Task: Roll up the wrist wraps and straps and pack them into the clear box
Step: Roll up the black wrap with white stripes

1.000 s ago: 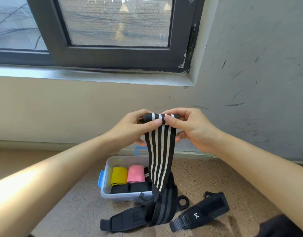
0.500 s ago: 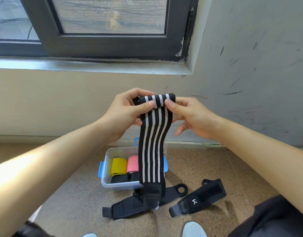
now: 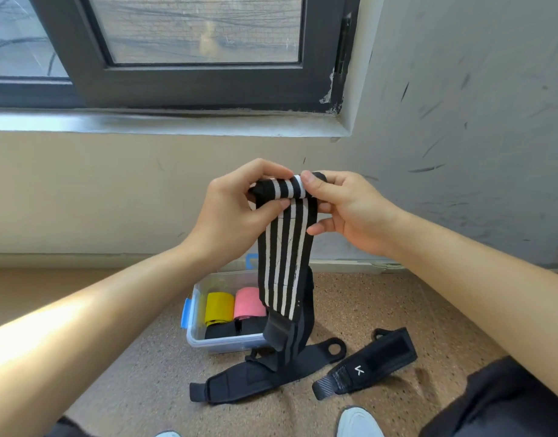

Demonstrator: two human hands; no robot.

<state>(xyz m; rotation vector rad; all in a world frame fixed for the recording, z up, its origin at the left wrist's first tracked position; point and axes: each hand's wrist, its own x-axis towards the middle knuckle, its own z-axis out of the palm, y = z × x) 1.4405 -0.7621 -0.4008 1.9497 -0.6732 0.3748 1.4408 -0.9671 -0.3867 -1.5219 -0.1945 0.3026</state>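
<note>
The left hand (image 3: pixel 236 209) and the right hand (image 3: pixel 350 212) are raised side by side in front of the person, and both pinch the top of a black wrist wrap (image 3: pixel 284 253) with white stripes. The wrap's upper end is turned into a small tight roll lying crosswise between the two hands. The left thumb presses on the front of the band just under the roll, with the fingers curled over its far side. The right thumb lies on the roll's right end, with the other fingers bent behind the band. From the hands the unrolled length hangs straight down, ending in a plain black tab well below them. Directly below the hands, behind the hanging band, a clear box (image 3: pixel 195 335) with blue latches stands on the floor (image 3: pixel 145 357). It holds a yellow roll (image 3: pixel 219 307) and a pink roll (image 3: pixel 247 302) side by side, with dark rolled pieces (image 3: pixel 224 331) in front of them. Nearer the person than the box, a black strap (image 3: pixel 240 380) with a loop end lies flat on the floor, touching the box's front. Below the right hand lies a second strap (image 3: pixel 375 361) bearing a white mark, apart from the first. A pale shoe (image 3: pixel 356 421) shows at the lower edge. Beyond the hands rise a wall (image 3: pixel 82 190) and a dark-framed window (image 3: pixel 192 86).
</note>
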